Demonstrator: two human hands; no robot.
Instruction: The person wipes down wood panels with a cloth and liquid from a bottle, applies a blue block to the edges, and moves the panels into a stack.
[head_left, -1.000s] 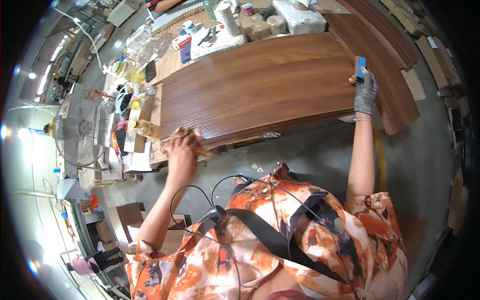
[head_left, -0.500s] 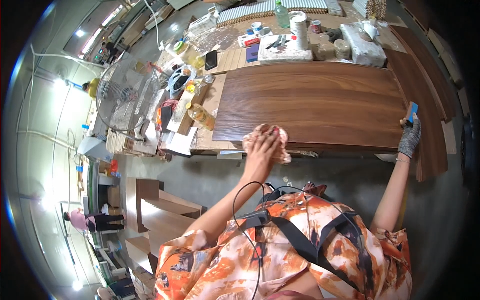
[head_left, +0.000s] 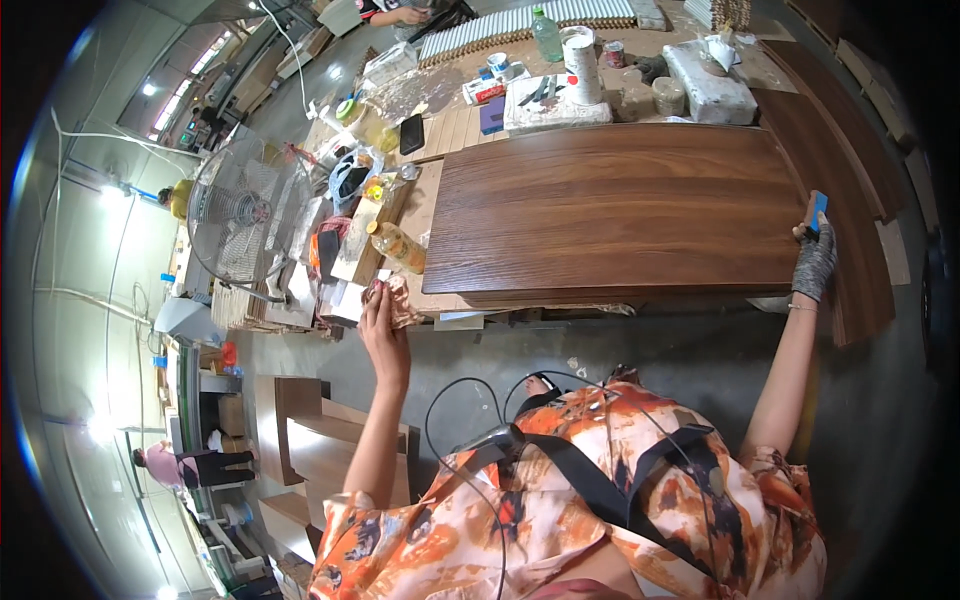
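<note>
In an apparent wiping step, a worker's left hand (head_left: pixel 383 335) is holding a crumpled cloth (head_left: pixel 403 303) beside the wood-grain panel (head_left: pixel 610 215) to its right, the gloved right hand (head_left: pixel 815 265) is gripping a blue block (head_left: pixel 820 203), and any stroke is calling for rightward reach.

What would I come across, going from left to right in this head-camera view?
Round wire-caged fan, bare left hand holding a crumpled pinkish cloth, rectangular brown wood-grain panel, right hand in a grey knitted glove gripping a small blue block.
</note>
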